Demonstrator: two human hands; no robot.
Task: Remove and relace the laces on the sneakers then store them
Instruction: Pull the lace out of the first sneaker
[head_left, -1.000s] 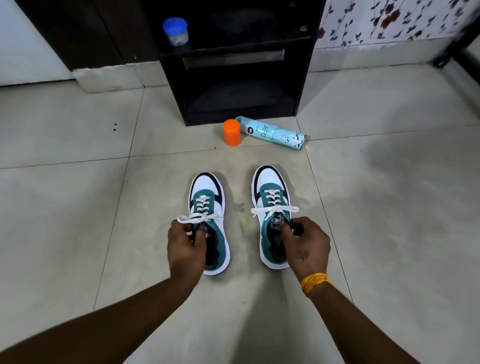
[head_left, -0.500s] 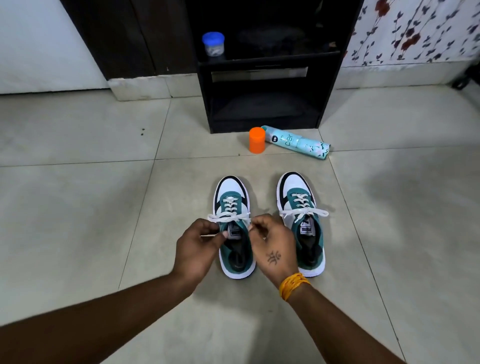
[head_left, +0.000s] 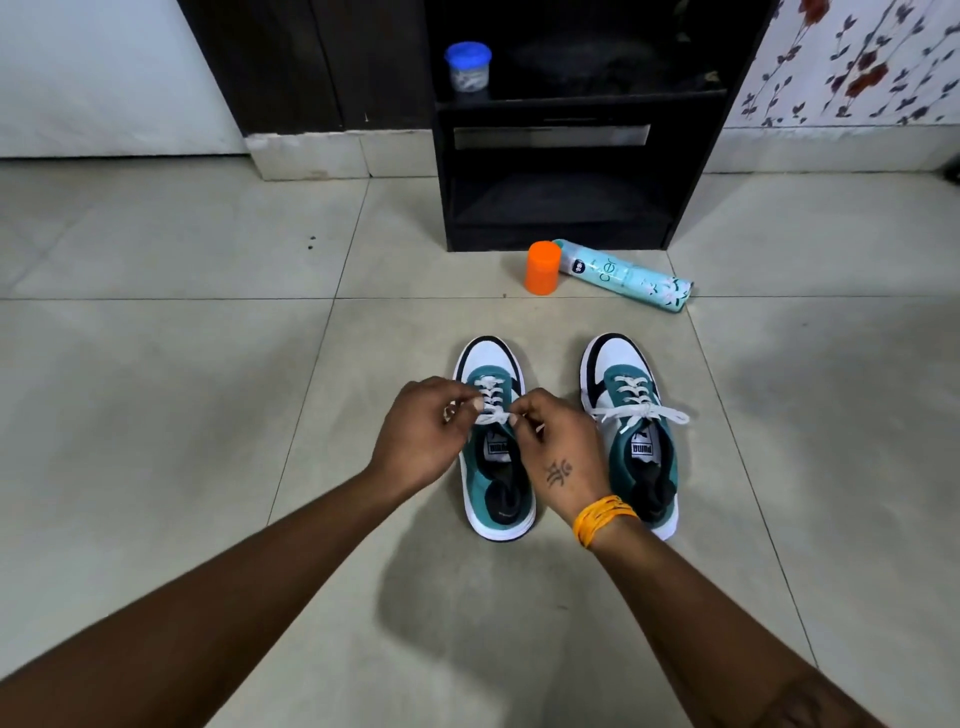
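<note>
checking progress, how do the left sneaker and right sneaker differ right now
The left sneaker has both hands on it, the left hand and right hand pinching its white lace; the right sneaker is untouched. The left's bow is hidden, the right's lies spread. Both are teal, white and black, toes pointing away.

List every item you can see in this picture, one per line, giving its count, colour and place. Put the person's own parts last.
sneakers: two, teal, white and black, side by side on the floor
laces: white, on both sneakers
cabinet: one, black, against the wall
jar: one, blue-lidded, on the cabinet shelf
spray can: one, light teal, lying before the cabinet
cap: one, orange, beside the can
wristband: one, orange, right wrist
left hand: pinching the left sneaker's lace
right hand: pinching the same lace
</note>
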